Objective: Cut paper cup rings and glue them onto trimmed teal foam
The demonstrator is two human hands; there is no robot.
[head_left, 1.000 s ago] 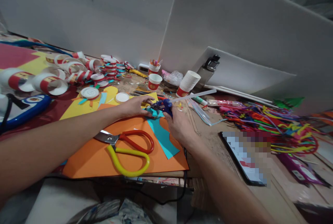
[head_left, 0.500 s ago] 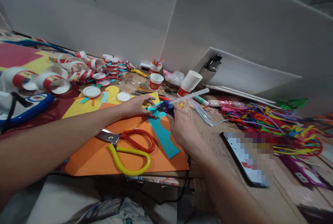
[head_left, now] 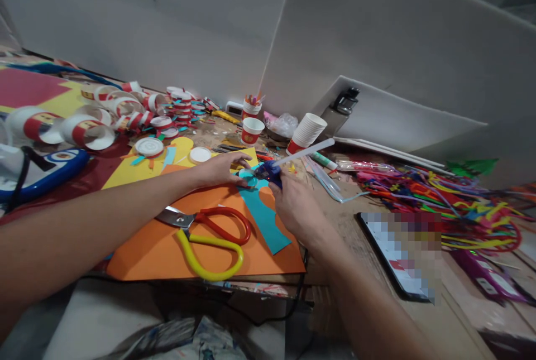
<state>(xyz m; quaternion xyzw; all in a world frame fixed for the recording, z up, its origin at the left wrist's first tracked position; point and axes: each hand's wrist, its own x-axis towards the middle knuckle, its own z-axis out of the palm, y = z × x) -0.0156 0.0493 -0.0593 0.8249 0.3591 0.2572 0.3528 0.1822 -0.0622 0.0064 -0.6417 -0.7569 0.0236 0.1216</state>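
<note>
Right hand: the right hand (head_left: 295,204) is wrapped round the handle of a blue glue gun (head_left: 268,171), its grip clamped on it; the nozzle points left and down at the teal paper
Left hand: the left hand (head_left: 221,169) lies flat with its grip apart, clasping nothing; the outstretched fingertips press on the far end of the teal paper shape (head_left: 262,212)
Glue gun: it is held just above the desk (head_left: 335,226), near the middle and between the two hands; a pale glue stick (head_left: 305,152) juts from its back, up and to the right
Teal paper shape: it lies on the orange sheet (head_left: 159,251), a strip running from the fingertips toward the near right
Gun handling: it looks light and rigid, and the tip is likely hot, so the handle is the safe place to hold
Paper handling: it seems thin, light and floppy, apt to slide on the smooth sheet; pinning it flat with fingertips beside the nozzle suits it better than pinching
Around: scissors (head_left: 209,234) with red and yellow handles lie on the orange sheet, just left of the strip; a stack of paper cups (head_left: 307,130) stands beyond the gun; pipe cleaners (head_left: 452,198) lie well apart to the right
</note>
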